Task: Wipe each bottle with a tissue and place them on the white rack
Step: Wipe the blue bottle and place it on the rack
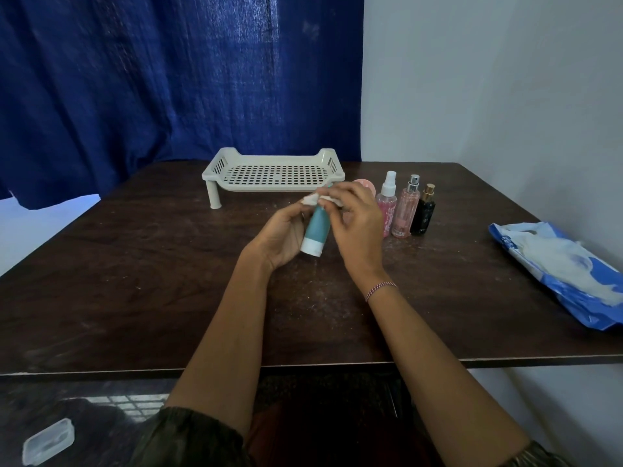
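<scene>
A teal tube with a white cap (314, 230) is held above the middle of a dark wooden table (135, 281), cap end pointing toward the viewer. It is gripped by the left hand (279, 235), whose fingers are curled around its body. A crumpled white tissue (315, 198) is pinched against the tube's far end by the fingertips of the right hand (354, 224); a thin red-and-white thread bracelet (381, 288) is worn on that wrist. Behind the hands, a white rack (236, 187) on short legs is set near the table's far edge, its perforated floor and slotted side walls in plain sight. Just right of the hands, three small spray bottles are lined up upright, close together: a clear bottle with a white sprayer (387, 202) filled with pink liquid, a taller bottle with a silver sprayer (406, 210) also showing pink contents, and a black bottle with a gold cap (424, 214) whose contents cannot be seen. A round pink object (365, 184) is mostly hidden behind the right hand. Well apart at the right edge, a blue-and-white pack (505, 239) is laid flat and open, with white tissues showing inside. A clear plastic box (47, 443) is seen on the floor at lower left; whether anything is in it cannot be told.
</scene>
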